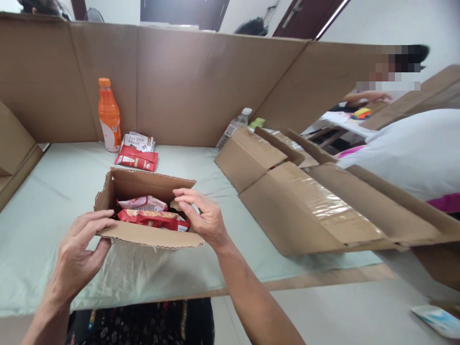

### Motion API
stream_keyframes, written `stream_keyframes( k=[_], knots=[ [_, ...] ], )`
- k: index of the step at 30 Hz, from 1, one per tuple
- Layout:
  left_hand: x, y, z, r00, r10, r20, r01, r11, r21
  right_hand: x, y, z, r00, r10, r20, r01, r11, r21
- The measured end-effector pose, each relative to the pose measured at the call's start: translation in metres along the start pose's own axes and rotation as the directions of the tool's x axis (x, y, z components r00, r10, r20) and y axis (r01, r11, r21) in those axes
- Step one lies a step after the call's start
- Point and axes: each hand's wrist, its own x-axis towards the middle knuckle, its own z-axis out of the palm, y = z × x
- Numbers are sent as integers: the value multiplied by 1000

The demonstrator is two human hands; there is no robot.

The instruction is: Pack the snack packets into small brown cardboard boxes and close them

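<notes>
A small open cardboard box (151,235) with ragged rims stands on the cloth in front of me. Inside it lie a red snack packet (151,219) and a pink-and-white packet (143,203). My left hand (81,244) grips the near left corner, fingers over the rim and thumb outside. At the right end, my right hand (204,218) has its fingers curled over the box's side edge, thumb and index close together. Behind the box, a red sachet (138,159) rests against a white "Super Meal" packet (138,142). An orange drink bottle (109,117) stands upright beside them.
Larger open cardboard boxes (287,211) occupy the right side of the table. A clear bottle (233,127) leans behind them. Tall cardboard panels (197,81) border the back. A pale green cloth (46,230) covers the table. Another person (406,143) is at the far right.
</notes>
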Motion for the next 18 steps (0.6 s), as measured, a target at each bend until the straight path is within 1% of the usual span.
stream_keyframes(
  k=[3,7,14,16,18],
  knots=[
    [-2,3,1,994,-74,-77,74,997,-4,-2,2,3,999,2,-37,-1,1000,31],
    [-1,6,6,969,-129,-209,138,990,27,-3,1,3,999,14,-35,-12,999,51],
    [7,1,20,908,-141,-394,176,983,53,-5,2,5,997,21,-70,-14,994,105],
    [7,-3,24,894,-164,-418,204,977,53,-7,2,6,997,22,-76,-12,992,129],
    [6,-7,27,906,-194,-377,214,977,12,-7,2,6,997,24,-79,-12,990,141]
  ],
)
